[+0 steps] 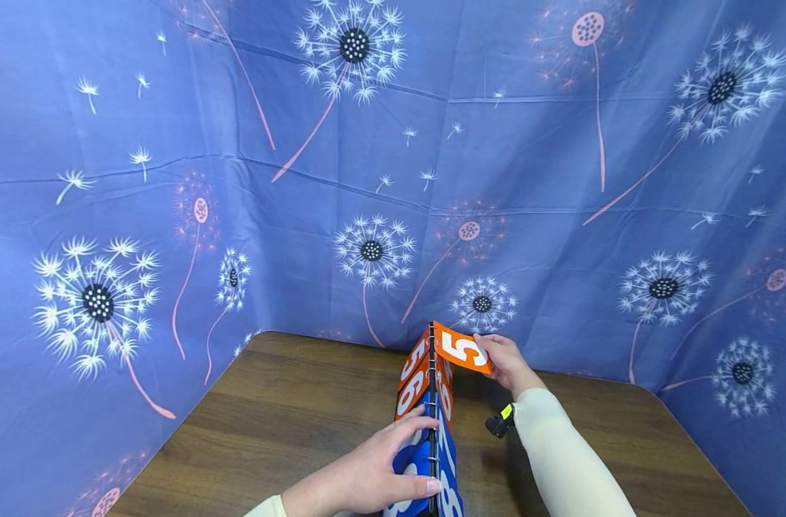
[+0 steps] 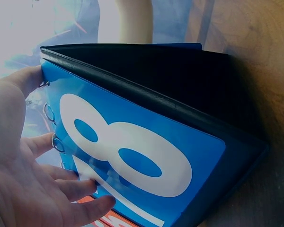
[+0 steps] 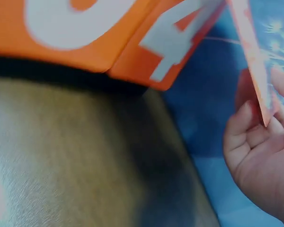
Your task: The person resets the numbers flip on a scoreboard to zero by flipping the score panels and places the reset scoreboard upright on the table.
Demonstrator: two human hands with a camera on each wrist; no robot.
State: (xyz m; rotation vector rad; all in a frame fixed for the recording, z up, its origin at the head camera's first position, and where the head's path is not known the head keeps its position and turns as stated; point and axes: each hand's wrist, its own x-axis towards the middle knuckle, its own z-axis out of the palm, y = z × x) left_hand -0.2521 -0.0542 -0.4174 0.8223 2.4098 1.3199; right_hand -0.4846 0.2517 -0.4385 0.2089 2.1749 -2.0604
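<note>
Wrinkly blue dandelion cloth (image 1: 289, 215) hangs behind a brown wood-grain table (image 1: 289, 402) with round far corners. Near 6 o'clock stands a tent-shaped flip scoreboard (image 1: 434, 449) with shiny blue cards (image 1: 447, 467) and orange ones. Wood spreads out at its 9 and 3 o'clock. At its 1 o'clock end, the right hand (image 1: 506, 363) pinches a thin, flat orange 5 card (image 1: 459, 350), held out sideways. At 7 o'clock, the left hand (image 1: 373, 467) touches the top ridge, fingers loose and spread.

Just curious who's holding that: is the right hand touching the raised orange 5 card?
Touching. The right wrist view shows the right hand gripping the orange card, with fingers on both its sides.
</note>
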